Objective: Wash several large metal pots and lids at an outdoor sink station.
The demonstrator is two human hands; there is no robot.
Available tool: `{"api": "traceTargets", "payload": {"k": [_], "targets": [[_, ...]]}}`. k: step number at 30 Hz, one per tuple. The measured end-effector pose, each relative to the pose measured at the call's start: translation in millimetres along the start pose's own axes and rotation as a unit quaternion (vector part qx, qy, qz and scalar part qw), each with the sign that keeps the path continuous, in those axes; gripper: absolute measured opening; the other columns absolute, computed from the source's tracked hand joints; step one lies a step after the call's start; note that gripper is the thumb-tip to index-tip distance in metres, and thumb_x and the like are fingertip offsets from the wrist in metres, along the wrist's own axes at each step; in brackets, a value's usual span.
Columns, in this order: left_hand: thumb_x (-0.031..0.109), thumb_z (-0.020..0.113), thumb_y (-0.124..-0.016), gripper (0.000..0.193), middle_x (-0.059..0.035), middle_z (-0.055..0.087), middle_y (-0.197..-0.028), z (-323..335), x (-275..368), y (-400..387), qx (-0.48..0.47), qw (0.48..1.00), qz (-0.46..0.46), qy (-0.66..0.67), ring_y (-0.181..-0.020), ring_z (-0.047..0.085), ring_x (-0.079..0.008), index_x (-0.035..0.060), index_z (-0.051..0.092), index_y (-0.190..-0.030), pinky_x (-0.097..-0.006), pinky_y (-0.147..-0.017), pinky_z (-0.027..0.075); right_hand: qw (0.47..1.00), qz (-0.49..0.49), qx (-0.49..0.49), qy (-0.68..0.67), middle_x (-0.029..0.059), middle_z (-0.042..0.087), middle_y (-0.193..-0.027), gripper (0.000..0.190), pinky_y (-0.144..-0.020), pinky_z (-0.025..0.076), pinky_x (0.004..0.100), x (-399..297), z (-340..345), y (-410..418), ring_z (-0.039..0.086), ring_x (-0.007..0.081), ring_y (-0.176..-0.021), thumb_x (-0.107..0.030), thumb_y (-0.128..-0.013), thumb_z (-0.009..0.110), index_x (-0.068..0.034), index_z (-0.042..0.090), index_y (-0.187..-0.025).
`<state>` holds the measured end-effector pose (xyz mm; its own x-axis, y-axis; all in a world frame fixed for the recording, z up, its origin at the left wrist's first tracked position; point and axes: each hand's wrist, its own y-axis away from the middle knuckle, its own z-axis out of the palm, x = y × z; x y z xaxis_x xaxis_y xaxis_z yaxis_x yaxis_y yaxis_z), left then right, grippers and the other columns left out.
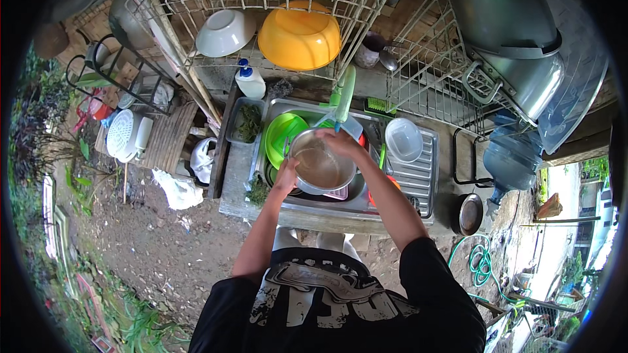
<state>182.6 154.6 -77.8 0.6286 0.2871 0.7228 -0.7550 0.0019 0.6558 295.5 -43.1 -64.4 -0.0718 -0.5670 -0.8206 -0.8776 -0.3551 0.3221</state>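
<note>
My left hand (286, 176) grips the near-left side of a round metal pot (321, 164), which is tilted so that its inside faces me. Murky brownish water or residue shows in the bottom of the pot. My right hand (338, 142) is at the pot's far right rim, just below a green faucet or hose spout (346, 93); its fingers are blurred, and their grip is not clear. Beneath the pot, a steel sink (358, 196) holds a bright green bowl (282, 132) and other dishes, partly hidden by the pot and my arms.
A clear plastic tub (404, 139) stands on the ribbed drainboard (429, 176). Left of the sink are a container with a green scrubber (249, 122) and a white pump bottle (250, 81). A wire rack above holds an orange bowl (299, 34); a green brush (380, 106) lies behind the sink.
</note>
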Motion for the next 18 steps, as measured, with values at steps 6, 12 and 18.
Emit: {"api": "traceTargets", "payload": {"k": [6, 12, 18], "targets": [[0.036, 0.05, -0.091, 0.047, -0.0107, 0.059, -0.098, -0.4, -21.4, -12.3, -0.004, 1.0, 0.007, -0.012, -0.062, 0.058, -0.0198, 0.0094, 0.046, -0.129, -0.0389, -0.054, 0.051, 0.973, 0.1, -0.202, -0.056, 0.006, 0.067, -0.12, 0.035, -0.1, 0.047, 0.0311, 6.9, -13.6, 0.3, 0.062, 0.0165, -0.112, -0.024, -0.098, 0.057, -0.007, 0.063, -0.128], [0.037, 0.049, -0.09, 0.043, -0.0111, 0.056, -0.083, -22.6, -46.5, -24.8, 0.054, 0.99, 0.115, -0.058, -0.076, 0.054, -0.0214, -0.0011, 0.054, -0.109, -0.0355, -0.071, 0.045, 0.875, 0.119, -0.31, -0.351, 0.0097, 0.066, -0.124, 0.037, -0.102, 0.048, 0.0343, -21.3, 10.8, 23.5, 0.063, 0.0189, -0.112, -0.023, -0.098, 0.054, 0.0, 0.062, -0.125], [0.027, 0.053, -0.088, 0.043, -0.0187, 0.06, -0.106, -0.3, -41.5, -11.3, 0.114, 0.938, 0.314, -0.093, -0.095, 0.056, -0.0276, -0.0041, 0.055, -0.117, -0.0408, -0.087, 0.044, 0.916, 0.169, -0.337, 0.138, 0.0174, 0.067, -0.117, 0.033, -0.099, 0.05, 0.0386, -18.3, -1.2, 26.9, 0.062, 0.0281, -0.113, -0.018, -0.092, 0.055, 0.001, 0.066, -0.115]]}}
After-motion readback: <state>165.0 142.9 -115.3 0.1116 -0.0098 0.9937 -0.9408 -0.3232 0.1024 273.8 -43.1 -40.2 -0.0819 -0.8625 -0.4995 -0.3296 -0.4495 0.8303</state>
